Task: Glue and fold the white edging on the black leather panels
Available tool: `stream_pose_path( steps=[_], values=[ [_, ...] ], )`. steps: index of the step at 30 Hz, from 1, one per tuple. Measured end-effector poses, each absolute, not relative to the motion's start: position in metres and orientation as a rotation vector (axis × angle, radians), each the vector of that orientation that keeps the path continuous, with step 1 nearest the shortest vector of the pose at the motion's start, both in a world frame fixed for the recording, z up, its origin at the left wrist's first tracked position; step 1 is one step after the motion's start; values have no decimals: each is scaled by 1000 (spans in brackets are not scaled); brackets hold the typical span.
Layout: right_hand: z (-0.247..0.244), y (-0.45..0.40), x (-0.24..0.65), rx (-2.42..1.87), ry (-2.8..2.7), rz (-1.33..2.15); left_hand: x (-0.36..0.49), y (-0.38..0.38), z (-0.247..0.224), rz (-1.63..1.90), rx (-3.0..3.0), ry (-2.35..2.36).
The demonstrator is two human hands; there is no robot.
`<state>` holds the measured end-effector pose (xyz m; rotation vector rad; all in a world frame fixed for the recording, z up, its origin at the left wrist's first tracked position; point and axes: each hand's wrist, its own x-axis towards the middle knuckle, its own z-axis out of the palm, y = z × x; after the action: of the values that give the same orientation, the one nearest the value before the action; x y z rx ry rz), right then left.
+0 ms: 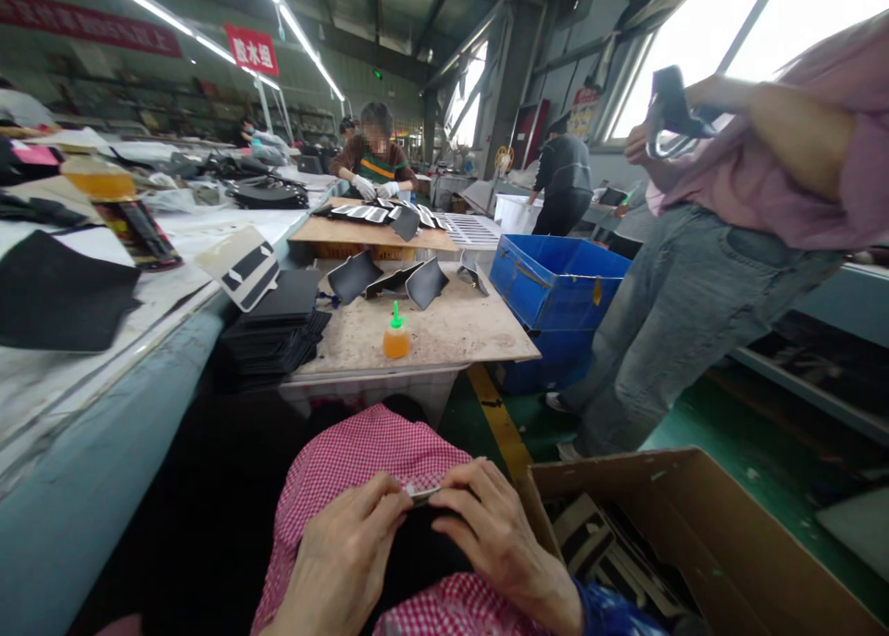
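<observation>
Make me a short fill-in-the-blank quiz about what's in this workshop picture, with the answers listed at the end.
1. The left hand and right hand together pinch a small ____ piece over a red checked apron.
2. The small bottle on the wooden board holds ____ liquid and has a green cap.
3. The plastic crate beside the board is ____.
4. To the person's right stands an open ____ box.

Answers: white; orange; blue; cardboard

Orange glue bottle (396,338) on wooden board (451,335), blue crate (556,280), cardboard box (694,534), stacked black pieces (274,335)
</observation>
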<state>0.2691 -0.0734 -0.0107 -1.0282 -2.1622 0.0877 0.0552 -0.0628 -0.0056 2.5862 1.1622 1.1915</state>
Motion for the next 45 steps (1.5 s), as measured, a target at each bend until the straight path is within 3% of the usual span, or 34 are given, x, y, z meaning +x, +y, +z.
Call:
stream_pose_path(
  steps=[7,12,17,30,37,45],
  values=[
    [15,-72,272,-923,-2057,-7,49,-65,24,1305,2624,1072],
    [51,-71,284,-785,-1676,312,37,-66,56,1330,2588,1073],
    [89,-60,289,-944,-2031,61,28,-67,75,1395,2532,1082],
    [115,-54,279,-828,-1999,542,10,-72,90,1321,2297,1189],
    [121,-50,268,-924,-2130,-220,27,-69,101,1402,2566,1226],
    [132,-53,250,-808,-2260,-10,36,-72,113,1410,2652,1136]
  ],
)
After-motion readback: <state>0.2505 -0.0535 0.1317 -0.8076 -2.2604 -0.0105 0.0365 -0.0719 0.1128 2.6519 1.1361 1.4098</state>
